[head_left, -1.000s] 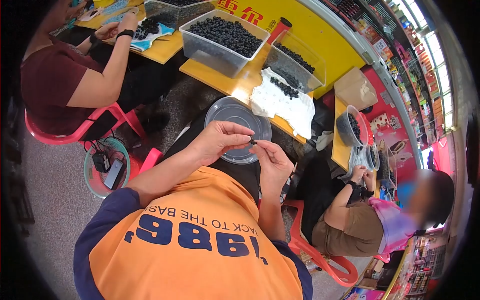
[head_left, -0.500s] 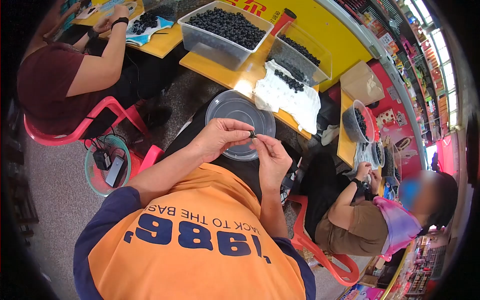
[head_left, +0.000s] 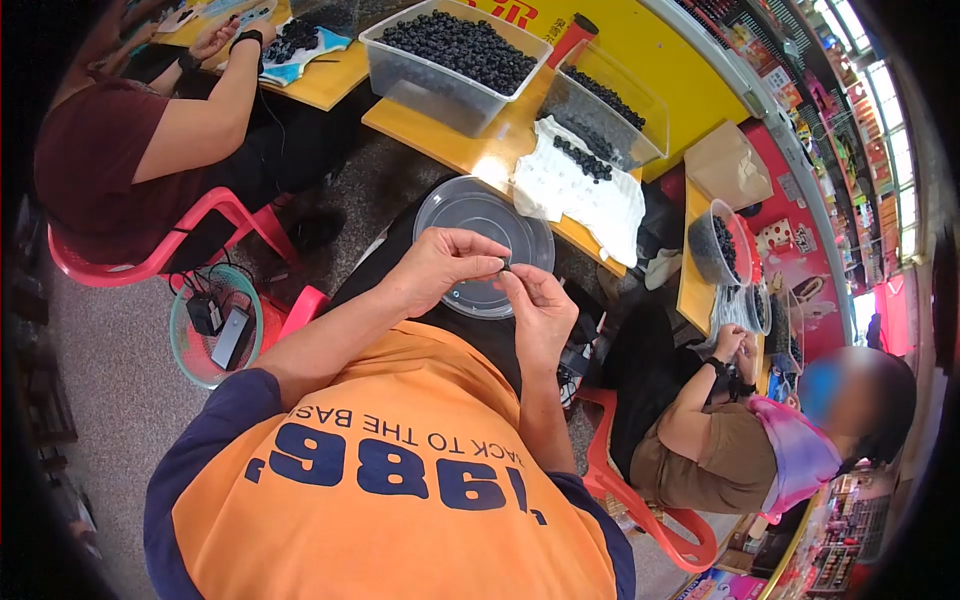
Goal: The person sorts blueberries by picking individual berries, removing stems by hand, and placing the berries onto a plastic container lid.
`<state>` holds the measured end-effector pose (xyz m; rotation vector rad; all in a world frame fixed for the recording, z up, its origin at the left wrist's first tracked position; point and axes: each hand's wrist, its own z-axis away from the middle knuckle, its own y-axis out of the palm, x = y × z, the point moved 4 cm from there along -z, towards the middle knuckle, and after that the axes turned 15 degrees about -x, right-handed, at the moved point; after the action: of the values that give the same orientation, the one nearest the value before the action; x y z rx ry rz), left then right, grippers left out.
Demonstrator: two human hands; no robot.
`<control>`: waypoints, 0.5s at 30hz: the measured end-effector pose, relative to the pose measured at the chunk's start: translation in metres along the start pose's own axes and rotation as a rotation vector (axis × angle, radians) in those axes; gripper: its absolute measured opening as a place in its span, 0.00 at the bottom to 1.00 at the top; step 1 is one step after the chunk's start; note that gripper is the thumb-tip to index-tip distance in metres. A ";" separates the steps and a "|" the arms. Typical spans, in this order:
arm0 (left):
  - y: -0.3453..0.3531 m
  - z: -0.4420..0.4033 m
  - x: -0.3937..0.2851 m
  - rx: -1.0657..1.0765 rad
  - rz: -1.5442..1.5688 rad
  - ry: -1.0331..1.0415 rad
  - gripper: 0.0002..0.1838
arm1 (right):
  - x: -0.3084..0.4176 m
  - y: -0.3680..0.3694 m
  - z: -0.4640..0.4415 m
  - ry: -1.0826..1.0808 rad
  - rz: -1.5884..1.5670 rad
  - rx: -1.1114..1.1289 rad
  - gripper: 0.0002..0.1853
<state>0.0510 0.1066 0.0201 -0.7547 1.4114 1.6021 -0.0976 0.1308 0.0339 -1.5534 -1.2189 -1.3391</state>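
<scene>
My left hand (head_left: 447, 268) comes in from the left, with thumb and forefinger pinching a small dark piece (head_left: 505, 265). From the right, my right hand (head_left: 541, 308) has its thumb and forefinger closed on the same piece. Fingertips cover most of it, so its kind cannot be made out. Beneath both hands, a round clear plastic tub (head_left: 482, 192) rests at my lap, with a few tiny bits inside. On the table ahead, a white cloth (head_left: 540, 190) bears a row of small black pieces (head_left: 582, 158).
A large clear bin (head_left: 425, 98) heaped with black pieces stands on the yellow table (head_left: 420, 128), beside a second bin (head_left: 655, 130). A person (head_left: 130, 150) sits at left, another (head_left: 705, 440) at right. A green basket (head_left: 178, 340) with electronics sits on the floor.
Both hands have shifted slightly, and the fingertips have closed more over the small dark piece. The view has moved a little. At left, the other person's hands have changed position.
</scene>
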 end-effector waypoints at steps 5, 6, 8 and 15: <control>0.002 -0.001 0.006 -0.026 0.077 -0.051 0.09 | -0.002 -0.001 -0.002 -0.036 -0.031 -0.061 0.09; 0.001 -0.001 0.010 -0.041 0.117 -0.092 0.09 | -0.004 -0.002 -0.003 -0.035 -0.030 -0.061 0.09; 0.000 -0.004 0.015 -0.030 0.204 -0.151 0.09 | -0.010 -0.004 -0.005 -0.057 -0.007 -0.054 0.09; -0.001 -0.006 0.020 -0.019 0.315 -0.239 0.09 | -0.002 -0.002 -0.004 0.005 -0.038 -0.049 0.08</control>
<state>0.0424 0.1047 0.0010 -0.3458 1.3887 1.8786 -0.1010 0.1273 0.0331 -1.5674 -1.2267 -1.4064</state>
